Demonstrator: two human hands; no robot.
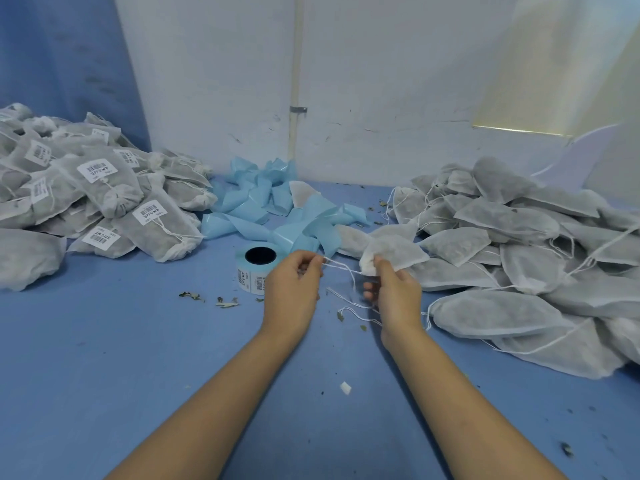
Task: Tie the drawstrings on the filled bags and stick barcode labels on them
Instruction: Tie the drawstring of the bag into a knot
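1. Looking down, you see a blue desk (138,358) that runs back to a white wall (381,81).
2. A thin pipe (295,64) goes up the wall, and a blue cloth (59,46) hangs on the left.
3. A shiny sheet (554,64) leans in the top right corner.
4. Small dry leaf bits (194,296) and a tiny white scrap (345,388) lie on the desk.
5. Your left hand (294,285) pinches the white drawstring (341,268) between thumb and fingertip.
6. Your right hand (394,292) grips the bunched mouth of one filled bag (398,251), just above the desk in the middle.
7. The string runs from one hand to the other, and its loose end hangs down to the desk.
8. On your right is a pile of plain bags (519,254) with loose strings.
9. On your left is a pile of tied bags (86,188), and each one that faces up has a white sticker.
10. The stickers show a barcode and a few dark marks, but the marks are too small to read.
11. The label roll (256,268) stands just behind your left hand, with barcodes on its side.
12. A heap of light blue backing strips (263,199) lies behind the roll, near the wall.
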